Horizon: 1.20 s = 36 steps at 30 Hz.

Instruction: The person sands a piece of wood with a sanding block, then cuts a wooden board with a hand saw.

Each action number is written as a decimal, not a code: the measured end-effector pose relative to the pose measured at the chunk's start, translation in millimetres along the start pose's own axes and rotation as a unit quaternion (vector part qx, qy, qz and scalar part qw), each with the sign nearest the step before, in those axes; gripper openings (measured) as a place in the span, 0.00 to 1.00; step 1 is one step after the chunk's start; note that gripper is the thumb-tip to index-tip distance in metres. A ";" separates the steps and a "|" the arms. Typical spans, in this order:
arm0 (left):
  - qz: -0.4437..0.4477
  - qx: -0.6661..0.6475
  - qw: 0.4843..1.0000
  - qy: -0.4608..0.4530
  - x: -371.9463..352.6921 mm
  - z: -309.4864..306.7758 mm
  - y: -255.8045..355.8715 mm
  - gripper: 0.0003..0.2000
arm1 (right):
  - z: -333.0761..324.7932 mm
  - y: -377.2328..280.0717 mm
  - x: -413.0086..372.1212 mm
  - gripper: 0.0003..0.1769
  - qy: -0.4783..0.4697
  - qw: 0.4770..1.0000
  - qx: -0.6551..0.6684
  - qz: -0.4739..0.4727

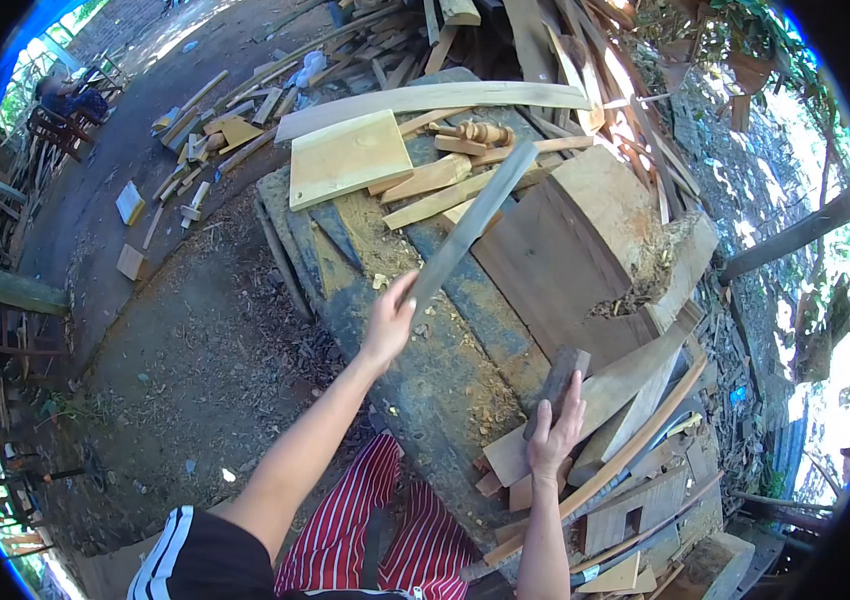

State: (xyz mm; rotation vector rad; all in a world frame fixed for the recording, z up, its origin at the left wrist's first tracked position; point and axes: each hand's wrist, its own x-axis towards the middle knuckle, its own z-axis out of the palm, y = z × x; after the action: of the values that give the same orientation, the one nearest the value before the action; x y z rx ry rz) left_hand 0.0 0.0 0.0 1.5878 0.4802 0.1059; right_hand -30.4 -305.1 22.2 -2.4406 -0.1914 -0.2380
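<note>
**Hands.** The left hand (388, 325) is closed around the near end of a long blade (475, 215). The arm is stretched forward over the bench. The right hand (555, 435) is wrapped around the lower end of a dark block (557, 375), with the fingers curled over its top face.

**Position of the items.** The blade runs up and to the right from the left fist, above the bench (445, 390). Its far tip lies across the pale strips beside the big timber block (565, 250). I cannot tell whether the tip touches anything. The dark block stands tilted against the slanted offcuts (635, 390) at the bench's near right corner.

**Handling, my judgement.**
- **Blade:** It looks like flat grey metal, thin and straight, so it is probably stiff along its length but springy across the flat. Held at one end, it is likely tip-heavy. The grip end is the only safe place to hold it, because both edges may be sharp. I cannot make out a handle under the fingers.
- **Dark block:** It is short, square-sided and matt. It looks dense and rough enough not to slip, so a grip across its narrow sides should suit it.

**Materials nearby.**
- The bench top is dark, weathered and dusted with sawdust.
- A square pale board (348, 158) lies flat at the bench's far left.
- A turned wooden piece (480, 132) with rounded beads rests beyond the strips.
- A long curved plank (425, 98) lies behind it.
- The big timber block has smooth brown sawn faces and one torn, fibrous edge.
- Striped trousers (385, 520) show below the arms.
</note>
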 end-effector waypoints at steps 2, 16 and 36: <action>0.034 0.161 0.984 0.071 28.8 2.1 9.3 0.24 | -8.6 1.3 -3.6 0.39 0.011 1.000 0.009 0.021; 0.269 0.617 0.736 0.077 191.5 -96.1 -1.1 0.12 | 6.2 -11.1 4.3 0.35 -0.001 0.998 -0.009 0.065; 0.309 0.658 0.680 -0.092 239.1 -103.3 64.0 0.16 | 7.6 -11.3 3.5 0.37 0.011 0.998 -0.036 0.052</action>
State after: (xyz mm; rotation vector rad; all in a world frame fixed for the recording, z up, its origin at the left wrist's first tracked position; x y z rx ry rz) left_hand 194.9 183.3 18.3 3.1240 -0.3274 0.1093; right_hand -28.3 -291.4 24.1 -2.5088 -0.0463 -0.2297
